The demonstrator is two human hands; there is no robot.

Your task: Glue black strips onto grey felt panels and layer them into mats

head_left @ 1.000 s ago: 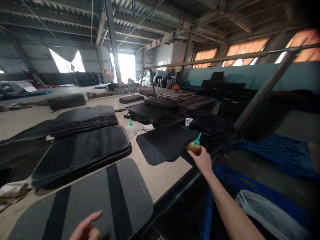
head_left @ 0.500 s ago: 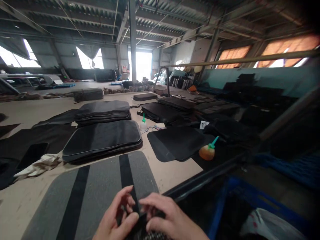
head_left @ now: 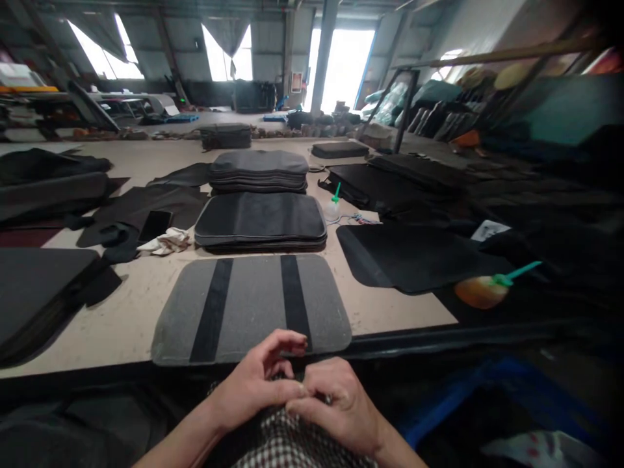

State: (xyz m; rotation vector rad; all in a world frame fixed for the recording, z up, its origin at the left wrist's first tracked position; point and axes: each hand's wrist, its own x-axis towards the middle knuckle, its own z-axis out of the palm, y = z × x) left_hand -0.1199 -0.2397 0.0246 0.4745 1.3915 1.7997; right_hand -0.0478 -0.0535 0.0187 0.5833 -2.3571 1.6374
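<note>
My left hand [head_left: 270, 374] and my right hand [head_left: 338, 400] are held together at the table's front edge, above a checked garment [head_left: 287, 435]. The left one is half curled, its fingers apart from the thumb, with nothing seen in it. Its thumb tip meets the bent fingers of the right, which are closed; whether anything small is between them is hidden. Just beyond lies a grey rounded panel [head_left: 253, 305] with two black strips [head_left: 296, 299] across it. Behind that sits a stack of black panels [head_left: 260, 221] with pale edging.
A squeeze bottle of amber liquid [head_left: 480, 291] with a green nozzle leans at the right, near a black sheet [head_left: 394, 257]. A clear bottle [head_left: 333, 208], a crumpled cloth [head_left: 168, 241] and a phone [head_left: 156, 225] lie farther back. Below right is a blue crate [head_left: 463, 396].
My view has tilted down and swung left, showing more of the table's left side. My hands have come closer together, thumb and fingers now touching, and the right hand's fingers have closed.
</note>
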